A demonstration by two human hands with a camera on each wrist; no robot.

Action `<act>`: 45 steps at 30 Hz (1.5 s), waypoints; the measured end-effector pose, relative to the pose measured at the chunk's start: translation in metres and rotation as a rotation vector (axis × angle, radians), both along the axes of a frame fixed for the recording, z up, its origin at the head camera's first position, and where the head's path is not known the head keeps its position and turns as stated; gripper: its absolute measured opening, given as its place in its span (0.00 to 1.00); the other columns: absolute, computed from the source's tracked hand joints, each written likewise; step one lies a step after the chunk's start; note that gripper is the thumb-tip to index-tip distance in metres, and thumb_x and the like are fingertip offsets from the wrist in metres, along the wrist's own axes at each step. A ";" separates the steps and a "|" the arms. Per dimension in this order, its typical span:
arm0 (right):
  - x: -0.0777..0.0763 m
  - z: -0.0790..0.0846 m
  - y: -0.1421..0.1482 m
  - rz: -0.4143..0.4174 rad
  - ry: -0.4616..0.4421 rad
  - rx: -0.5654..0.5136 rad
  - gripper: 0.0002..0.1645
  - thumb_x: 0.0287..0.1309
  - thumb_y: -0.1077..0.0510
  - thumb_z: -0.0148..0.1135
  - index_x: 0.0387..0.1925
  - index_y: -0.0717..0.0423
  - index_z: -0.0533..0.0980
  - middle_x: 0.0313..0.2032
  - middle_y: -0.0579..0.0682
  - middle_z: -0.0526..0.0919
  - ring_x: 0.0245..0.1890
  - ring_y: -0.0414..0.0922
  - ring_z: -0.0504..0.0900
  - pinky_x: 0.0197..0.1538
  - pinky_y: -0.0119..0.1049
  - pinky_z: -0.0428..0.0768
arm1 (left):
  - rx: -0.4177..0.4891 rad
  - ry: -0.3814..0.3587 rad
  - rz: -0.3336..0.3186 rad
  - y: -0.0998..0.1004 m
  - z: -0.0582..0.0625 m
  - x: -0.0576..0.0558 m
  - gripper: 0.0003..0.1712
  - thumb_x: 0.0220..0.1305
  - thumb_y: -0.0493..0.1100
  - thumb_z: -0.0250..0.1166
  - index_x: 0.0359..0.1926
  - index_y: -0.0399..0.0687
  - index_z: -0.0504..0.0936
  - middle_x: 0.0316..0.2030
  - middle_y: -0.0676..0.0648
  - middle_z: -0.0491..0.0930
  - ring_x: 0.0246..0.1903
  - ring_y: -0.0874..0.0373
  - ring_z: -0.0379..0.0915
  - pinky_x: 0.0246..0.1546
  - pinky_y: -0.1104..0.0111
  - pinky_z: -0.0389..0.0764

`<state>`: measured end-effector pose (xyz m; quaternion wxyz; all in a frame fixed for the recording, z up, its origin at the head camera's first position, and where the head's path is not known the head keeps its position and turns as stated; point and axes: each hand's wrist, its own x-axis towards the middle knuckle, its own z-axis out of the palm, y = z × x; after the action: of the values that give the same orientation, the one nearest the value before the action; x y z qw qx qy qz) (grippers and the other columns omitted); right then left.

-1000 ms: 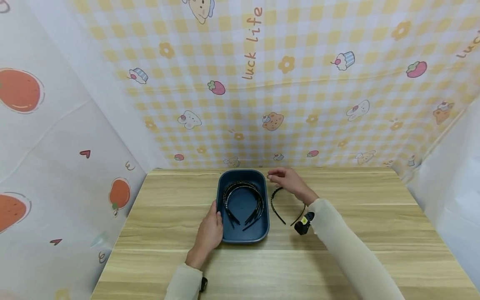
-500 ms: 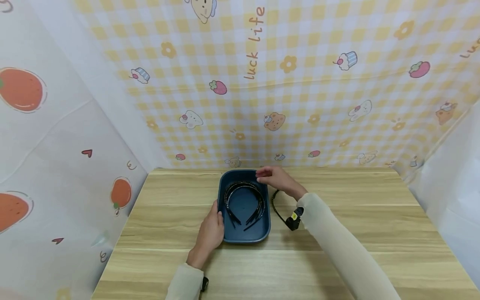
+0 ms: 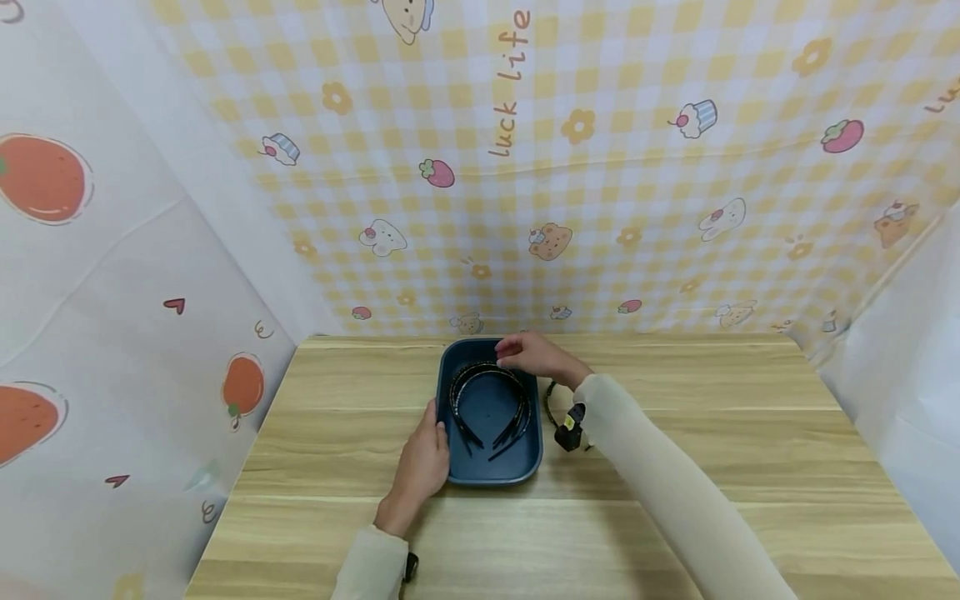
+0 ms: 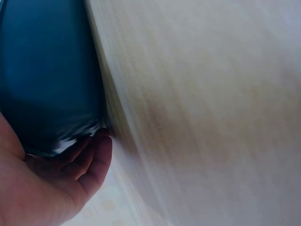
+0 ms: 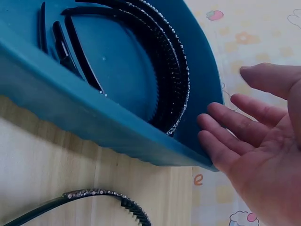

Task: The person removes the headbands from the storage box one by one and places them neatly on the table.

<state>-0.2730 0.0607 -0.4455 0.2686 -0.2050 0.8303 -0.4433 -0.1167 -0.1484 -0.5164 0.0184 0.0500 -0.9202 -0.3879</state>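
A dark blue plastic bin [image 3: 487, 408] stands on the table with several black headbands [image 5: 175, 75] lying nested in it, some with glittery edges. My left hand [image 3: 423, 458] holds the bin's left side; in the left wrist view its fingers [image 4: 96, 162] curl along the outer wall. My right hand [image 5: 256, 141] is over the bin's far right corner, fingers relaxed and apart from the thumb, with nothing between them. One more black headband [image 5: 96, 193] with a sparkly, toothed band lies on the table just right of the bin, partly hidden by my right wrist in the head view.
The wood-grain table [image 3: 675, 467] reaches back to a yellow checked cloth wall [image 3: 480, 200] close behind the bin. White cloth with orange prints [image 3: 135, 333] hangs along the left side, and white cloth [image 3: 907, 358] hangs at the right.
My right hand has moved left, from above the loose headband to over the bin's far right corner. The left hand, the bin and the headbands have stayed put.
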 end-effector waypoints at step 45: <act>0.017 -0.010 -0.024 0.167 0.033 0.140 0.11 0.55 0.72 0.67 0.42 0.64 0.82 0.36 0.53 0.85 0.35 0.40 0.81 0.44 0.34 0.82 | -0.019 0.020 -0.001 -0.001 -0.001 -0.001 0.29 0.78 0.39 0.44 0.76 0.40 0.56 0.66 0.36 0.71 0.51 0.45 0.78 0.49 0.49 0.78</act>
<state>-0.2556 0.0368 -0.4552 0.3048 -0.2615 0.8434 -0.3568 -0.1178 -0.1491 -0.5172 0.0278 0.0457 -0.9237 -0.3795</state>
